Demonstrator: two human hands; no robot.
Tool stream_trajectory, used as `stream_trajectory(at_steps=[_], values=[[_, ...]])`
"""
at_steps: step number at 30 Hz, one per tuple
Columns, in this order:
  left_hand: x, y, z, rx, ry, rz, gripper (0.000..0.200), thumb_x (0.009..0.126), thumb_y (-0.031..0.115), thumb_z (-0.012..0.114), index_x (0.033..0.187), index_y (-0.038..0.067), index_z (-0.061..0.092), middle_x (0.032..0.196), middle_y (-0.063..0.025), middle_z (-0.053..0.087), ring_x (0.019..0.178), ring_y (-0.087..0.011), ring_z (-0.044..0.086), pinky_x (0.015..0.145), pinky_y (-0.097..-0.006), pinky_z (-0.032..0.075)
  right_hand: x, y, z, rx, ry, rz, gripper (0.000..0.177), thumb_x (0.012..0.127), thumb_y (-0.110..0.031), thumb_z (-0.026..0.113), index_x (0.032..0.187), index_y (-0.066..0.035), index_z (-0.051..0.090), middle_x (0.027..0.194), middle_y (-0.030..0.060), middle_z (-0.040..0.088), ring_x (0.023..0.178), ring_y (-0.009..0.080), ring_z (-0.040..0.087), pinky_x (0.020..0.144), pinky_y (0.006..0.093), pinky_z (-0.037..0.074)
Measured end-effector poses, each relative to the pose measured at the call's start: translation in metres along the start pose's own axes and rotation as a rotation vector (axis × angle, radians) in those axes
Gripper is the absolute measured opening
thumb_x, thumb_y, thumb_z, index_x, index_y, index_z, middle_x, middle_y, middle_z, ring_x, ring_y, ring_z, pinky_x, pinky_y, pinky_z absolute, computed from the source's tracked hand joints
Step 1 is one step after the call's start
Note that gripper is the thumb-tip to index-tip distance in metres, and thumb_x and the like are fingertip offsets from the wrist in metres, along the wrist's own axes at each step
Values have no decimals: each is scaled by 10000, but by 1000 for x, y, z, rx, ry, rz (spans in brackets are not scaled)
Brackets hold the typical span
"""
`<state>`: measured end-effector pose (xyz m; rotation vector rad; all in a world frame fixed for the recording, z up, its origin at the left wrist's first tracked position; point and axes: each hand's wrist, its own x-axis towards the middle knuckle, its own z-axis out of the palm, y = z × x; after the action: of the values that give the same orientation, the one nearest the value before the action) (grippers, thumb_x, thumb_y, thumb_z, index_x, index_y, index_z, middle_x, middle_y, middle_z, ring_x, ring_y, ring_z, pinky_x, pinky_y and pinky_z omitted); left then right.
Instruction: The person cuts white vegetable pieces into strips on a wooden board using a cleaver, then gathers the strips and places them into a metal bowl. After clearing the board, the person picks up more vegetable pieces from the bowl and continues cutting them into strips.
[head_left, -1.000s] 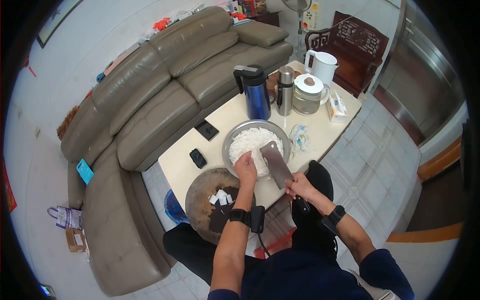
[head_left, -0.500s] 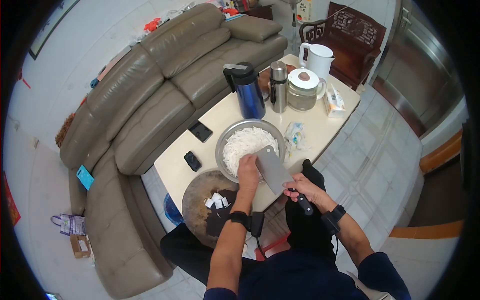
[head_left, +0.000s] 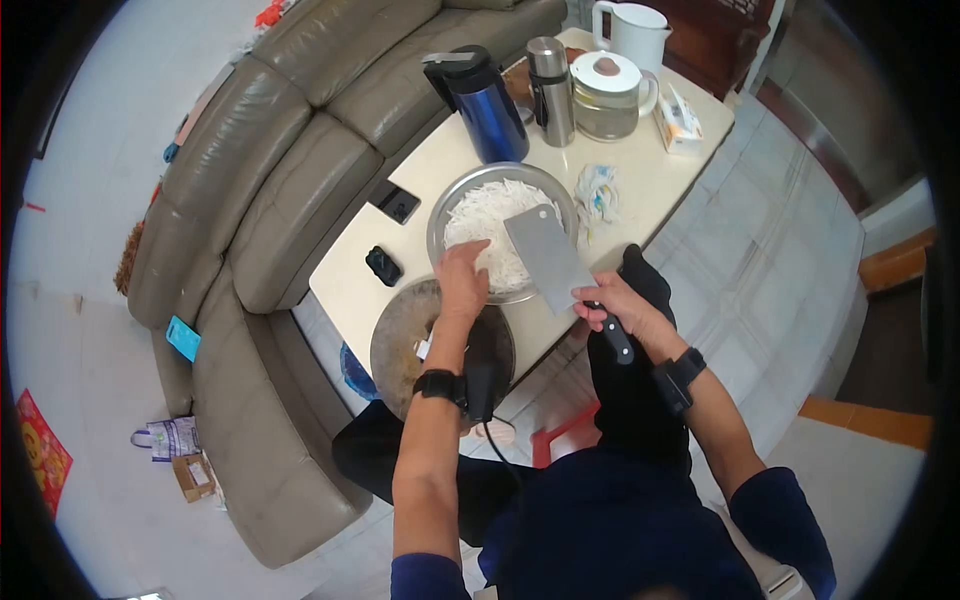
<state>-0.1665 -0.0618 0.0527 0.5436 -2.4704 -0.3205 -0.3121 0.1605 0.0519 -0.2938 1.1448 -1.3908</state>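
Note:
My right hand grips a cleaver by its black handle, and the broad blade hangs over the right side of a metal bowl. White shreds fill that bowl. At its lower left rim is my left hand, thumb and fingers apart with nothing visible between them, fingertips over the shreds. Below, a round wooden chopping board carries white chunks, mostly hidden behind my left forearm.
A blue thermos jug, a steel flask, a glass pot and a white kettle stand at the table's far end. Nearby lie a tissue box, a crumpled plastic bag, a phone and a small black case.
My left hand has moved from beside the blade to the bowl's left, its fingers now apart. The cleaver stays over the bowl's right side. The camera view has shifted downward.

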Motion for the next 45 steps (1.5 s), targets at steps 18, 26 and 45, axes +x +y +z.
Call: stream_trajectory(at_steps=[18, 26, 45], values=[[-175, -10, -51, 226, -278, -910, 209, 737, 206, 674, 858, 37, 661, 838, -198, 645, 787, -356, 625, 719, -427, 490, -1, 2, 6, -33, -36, -15, 136, 813, -118, 580, 806, 13, 545, 623, 47, 530, 401, 58, 418, 360, 228, 385], [-171, -14, -41, 196, -361, -741, 127, 760, 152, 620, 820, 39, 616, 793, -185, 630, 766, -360, 614, 690, -434, 483, 3, 5, 8, -38, -55, 9, 132, 817, -110, 573, 790, 15, 540, 618, 48, 524, 402, 58, 413, 359, 233, 387], [-152, -17, -29, 279, -475, -255, 89, 786, 110, 571, 837, 37, 576, 821, -181, 607, 769, -363, 597, 666, -436, 466, 2, 3, 9, -107, -48, 2, 129, 807, -99, 562, 772, 24, 543, 626, 64, 537, 413, 67, 417, 373, 240, 399]])
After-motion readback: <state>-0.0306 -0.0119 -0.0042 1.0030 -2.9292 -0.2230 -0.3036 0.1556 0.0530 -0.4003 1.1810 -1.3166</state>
